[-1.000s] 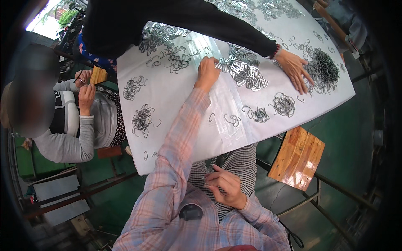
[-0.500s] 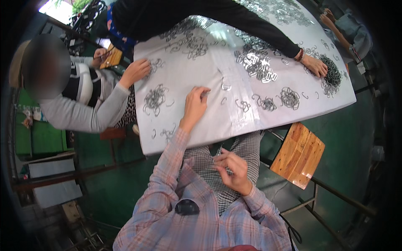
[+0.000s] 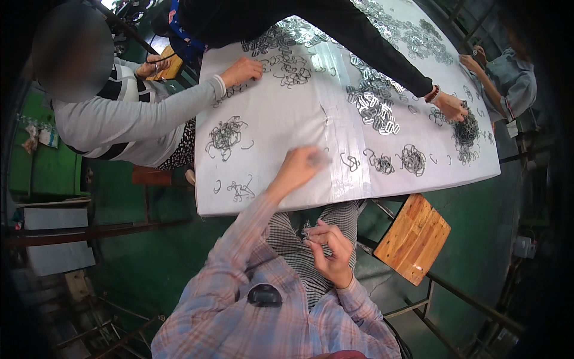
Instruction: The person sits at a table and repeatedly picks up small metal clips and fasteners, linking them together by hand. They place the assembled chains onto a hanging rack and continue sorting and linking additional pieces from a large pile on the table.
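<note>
My left hand [image 3: 299,170] hovers over the near part of the white-covered table [image 3: 275,119], its fingertips smeared by motion. A few bent wire hooks [image 3: 350,161] lie just right of its fingers. Over my lap, my right hand [image 3: 332,251] pinches small metal pieces [image 3: 307,232] between thumb and fingers; their exact kind is too small to make out. Further right are a loose pile of wire hooks [image 3: 413,160] and a smaller one. Beyond them spreads a heap of shiny flat metal buckles [image 3: 376,110].
At the left a person in a grey sleeve [image 3: 149,110] reaches over the table. Another's black sleeve [image 3: 376,51] crosses to a dark hook heap [image 3: 465,137]. A third person [image 3: 508,78] is at the far right. A wooden stool [image 3: 412,239] stands right of my legs.
My left hand has moved right and nearer, where the single buckle lay. My right hand keeps its pinch over my lap. The grey-sleeved person's hand has moved further over the table.
</note>
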`<state>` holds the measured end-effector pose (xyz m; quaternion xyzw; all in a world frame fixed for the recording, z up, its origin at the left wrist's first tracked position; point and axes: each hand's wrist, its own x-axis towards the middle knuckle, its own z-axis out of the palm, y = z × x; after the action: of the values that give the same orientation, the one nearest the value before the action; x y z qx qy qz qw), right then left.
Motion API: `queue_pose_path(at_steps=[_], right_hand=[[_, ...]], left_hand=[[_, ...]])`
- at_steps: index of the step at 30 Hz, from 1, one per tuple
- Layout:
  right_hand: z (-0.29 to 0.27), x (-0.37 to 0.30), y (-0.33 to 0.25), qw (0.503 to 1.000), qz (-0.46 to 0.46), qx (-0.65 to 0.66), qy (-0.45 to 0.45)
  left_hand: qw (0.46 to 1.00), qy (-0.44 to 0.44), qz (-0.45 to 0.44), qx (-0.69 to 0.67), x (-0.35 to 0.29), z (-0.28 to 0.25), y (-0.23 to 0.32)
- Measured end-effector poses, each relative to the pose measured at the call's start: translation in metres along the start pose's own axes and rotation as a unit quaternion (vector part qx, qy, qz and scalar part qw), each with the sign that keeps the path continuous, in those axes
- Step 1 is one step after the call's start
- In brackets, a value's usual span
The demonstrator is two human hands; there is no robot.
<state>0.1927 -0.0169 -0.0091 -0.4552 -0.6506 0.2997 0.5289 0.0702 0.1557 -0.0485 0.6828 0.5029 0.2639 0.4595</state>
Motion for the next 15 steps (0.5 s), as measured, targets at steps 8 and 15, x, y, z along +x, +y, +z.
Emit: queue_pose_path(at_steps=[8, 15], right_hand=[[0.007, 0.008, 0.007, 0.999, 0.036, 0.023, 0.032], [0.009, 0.013, 0.013, 0.998, 0.056, 0.01, 0.004]], left_hand=[[0.973, 0.023, -0.028, -0.226, -0.138, -0.016, 0.033], [0.978, 0.067, 0.006, -0.196, -0.146, -0.011, 0.037]])
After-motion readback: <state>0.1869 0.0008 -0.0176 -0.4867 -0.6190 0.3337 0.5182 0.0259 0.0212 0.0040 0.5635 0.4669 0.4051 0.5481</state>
